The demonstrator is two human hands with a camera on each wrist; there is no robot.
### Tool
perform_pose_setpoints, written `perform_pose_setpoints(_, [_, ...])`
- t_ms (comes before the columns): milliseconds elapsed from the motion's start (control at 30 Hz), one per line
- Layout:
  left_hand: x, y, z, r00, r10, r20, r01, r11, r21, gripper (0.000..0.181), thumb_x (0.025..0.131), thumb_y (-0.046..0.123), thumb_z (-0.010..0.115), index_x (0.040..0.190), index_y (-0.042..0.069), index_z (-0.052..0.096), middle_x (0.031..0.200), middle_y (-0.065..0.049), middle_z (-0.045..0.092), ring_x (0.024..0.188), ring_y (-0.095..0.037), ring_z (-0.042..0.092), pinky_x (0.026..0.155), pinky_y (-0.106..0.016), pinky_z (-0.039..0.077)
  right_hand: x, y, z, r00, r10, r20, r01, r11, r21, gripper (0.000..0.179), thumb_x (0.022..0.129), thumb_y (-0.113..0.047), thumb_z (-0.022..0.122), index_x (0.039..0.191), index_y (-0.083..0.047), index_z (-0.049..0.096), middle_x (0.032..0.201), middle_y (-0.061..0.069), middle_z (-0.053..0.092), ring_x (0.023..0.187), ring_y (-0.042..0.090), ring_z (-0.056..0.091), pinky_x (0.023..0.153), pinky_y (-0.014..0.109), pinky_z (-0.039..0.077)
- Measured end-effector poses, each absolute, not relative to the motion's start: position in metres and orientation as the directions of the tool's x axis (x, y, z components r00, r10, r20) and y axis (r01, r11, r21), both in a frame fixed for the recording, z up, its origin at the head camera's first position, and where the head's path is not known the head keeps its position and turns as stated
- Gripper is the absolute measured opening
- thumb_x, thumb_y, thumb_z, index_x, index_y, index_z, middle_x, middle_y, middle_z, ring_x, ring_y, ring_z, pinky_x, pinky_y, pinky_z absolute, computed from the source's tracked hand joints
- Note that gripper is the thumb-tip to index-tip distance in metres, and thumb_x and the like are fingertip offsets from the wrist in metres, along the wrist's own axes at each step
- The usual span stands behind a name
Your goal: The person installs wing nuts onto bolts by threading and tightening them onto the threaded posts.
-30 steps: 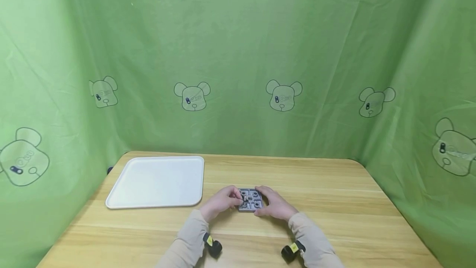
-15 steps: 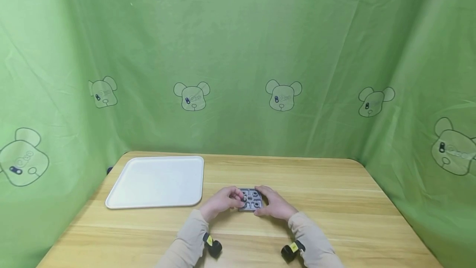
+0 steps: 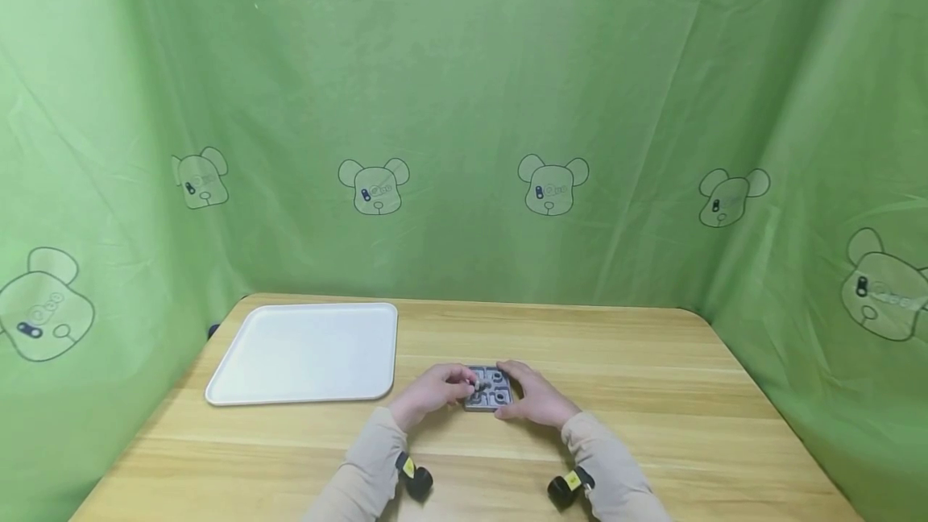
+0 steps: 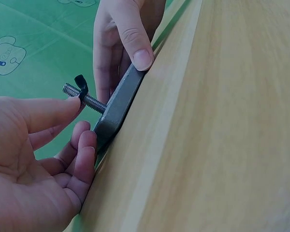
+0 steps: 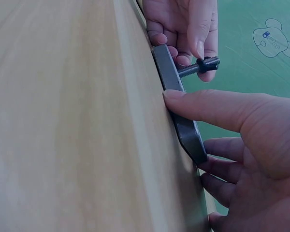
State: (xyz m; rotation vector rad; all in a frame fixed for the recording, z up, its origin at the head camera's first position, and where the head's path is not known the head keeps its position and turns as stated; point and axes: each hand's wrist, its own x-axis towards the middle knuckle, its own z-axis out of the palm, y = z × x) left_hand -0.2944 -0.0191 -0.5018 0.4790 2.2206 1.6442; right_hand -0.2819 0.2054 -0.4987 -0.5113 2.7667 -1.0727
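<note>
A grey square metal plate, with recesses and holes in its face, lies flat on the table. From it rises a threaded bolt carrying a black wing nut near its top end. My left hand pinches the wing nut between thumb and finger, while its other fingers curl near the plate's edge. Steadying the plate from the other side, my right hand grips it, thumb on the near edge and fingers along the far side. Part of the plate is covered by the left fingers in the head view.
A white rectangular tray sits at the back left of the wooden table. Green cloth with bear prints hangs behind and at both sides.
My left fingers shift around the wing nut, reaching over the plate half a second ago and drawing slightly back now. The right hand and the plate stay in place.
</note>
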Motion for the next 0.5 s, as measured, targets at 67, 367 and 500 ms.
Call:
perform_pose_setpoints(67, [-0.2944, -0.0189, -0.5015, -0.888, 0.456, -0.066, 0.069, 0.273, 0.960, 0.021, 0.090, 0.011, 0.062, 0.108, 0.002, 0.066, 0.091, -0.003, 0.062, 0.077, -0.013, 0.053, 0.066, -0.023, 0.045, -0.2819, 0.2055, -0.4985, -0.934, -0.357, 0.001, -0.265, 0.690, -0.673, 0.090, 0.070, -0.027, 0.083, 0.146, -0.004, 0.041, 0.151, 0.026, 0.036, 0.138, 0.048, 0.034, 0.112, 0.066, 0.024])
perform_pose_setpoints(367, [-0.2939, -0.0183, -0.5028, -0.910, 0.411, -0.053, 0.058, 0.254, 0.966, 0.014, 0.087, 0.008, 0.065, 0.094, 0.001, 0.055, 0.084, -0.001, 0.053, 0.073, -0.014, 0.050, 0.063, -0.024, 0.043, -0.2816, 0.2053, -0.4989, -0.937, -0.348, -0.010, -0.253, 0.699, -0.669, 0.090, 0.070, -0.028, 0.083, 0.146, -0.005, 0.040, 0.152, 0.025, 0.035, 0.139, 0.048, 0.033, 0.111, 0.066, 0.024])
perform_pose_setpoints(500, [-0.2932, -0.0181, -0.5019, -0.907, 0.417, -0.057, 0.053, 0.248, 0.967, 0.013, 0.087, 0.008, 0.065, 0.095, 0.000, 0.056, 0.085, -0.001, 0.053, 0.074, -0.014, 0.050, 0.064, -0.024, 0.043, -0.2815, 0.2053, -0.4986, -0.939, -0.343, -0.012, -0.247, 0.700, -0.670, 0.090, 0.070, -0.028, 0.083, 0.146, -0.006, 0.040, 0.152, 0.025, 0.035, 0.139, 0.048, 0.032, 0.111, 0.067, 0.024])
